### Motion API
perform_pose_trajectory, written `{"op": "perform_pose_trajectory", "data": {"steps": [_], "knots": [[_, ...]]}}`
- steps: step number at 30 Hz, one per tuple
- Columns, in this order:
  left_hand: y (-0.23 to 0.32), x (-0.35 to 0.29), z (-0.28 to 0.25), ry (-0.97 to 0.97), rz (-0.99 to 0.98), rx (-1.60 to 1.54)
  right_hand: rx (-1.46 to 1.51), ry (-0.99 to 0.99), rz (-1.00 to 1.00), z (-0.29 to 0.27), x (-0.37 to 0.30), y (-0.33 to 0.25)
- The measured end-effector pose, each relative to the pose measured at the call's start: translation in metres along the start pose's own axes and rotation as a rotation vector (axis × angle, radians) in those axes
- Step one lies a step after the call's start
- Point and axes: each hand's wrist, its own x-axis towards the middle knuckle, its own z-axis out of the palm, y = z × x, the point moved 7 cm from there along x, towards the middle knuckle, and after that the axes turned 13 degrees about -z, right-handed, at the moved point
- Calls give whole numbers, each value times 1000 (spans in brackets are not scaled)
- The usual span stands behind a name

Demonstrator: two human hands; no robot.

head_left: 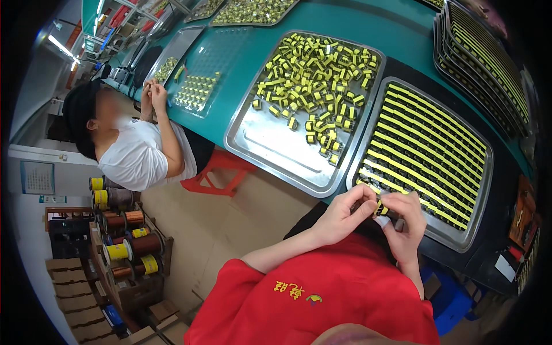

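Both my hands meet at the near edge of the right-hand metal tray, fingers closed together. Between their fingertips is a small yellow-and-black transformer, partly covered by the fingers. My left hand pinches it from the left, and my right hand grips it from the right. Something white, like tape, wraps a finger or thumb of the right hand. Just beyond, tight rows of yellow-topped transformers fill most of that tray. Loose transformers lie jumbled in the left-hand metal tray, mostly toward its far side.
Stacked trays of lined-up parts stand at the far right. A co-worker sits at the left, hands raised near a clear plastic tray on the green table. A red stool and wire spools are at the left.
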Motion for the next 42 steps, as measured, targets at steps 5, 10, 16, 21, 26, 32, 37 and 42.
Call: {"op": "perform_pose_trajectory", "data": {"steps": [5, 10, 16, 21, 26, 32, 37, 42], "knots": [[23, -12, 5, 189, 239, 566, 101, -47, 308, -1, -13, 10], [18, -16, 10, 193, 262, 602, 205, 19, 249, 1, -27, 13], [-4, 1, -4, 20, -24, -90, 85, -70, 109, -4, -13, 4], [23, 6, -1, -159, -140, -722, 197, 23, 65, 9, -2, -3], [15, 7, 3, -134, -164, -885, 200, -27, 111, 12, -6, 9], [15, 2, 11, -174, -141, -832, 281, -84, 131, 21, -13, 7], [16, 3, 12, -124, -116, -730, 261, -82, 144, 22, -17, 12], [17, 4, 11, -138, -92, -654, 220, -94, 111, 24, -11, 7]]}}
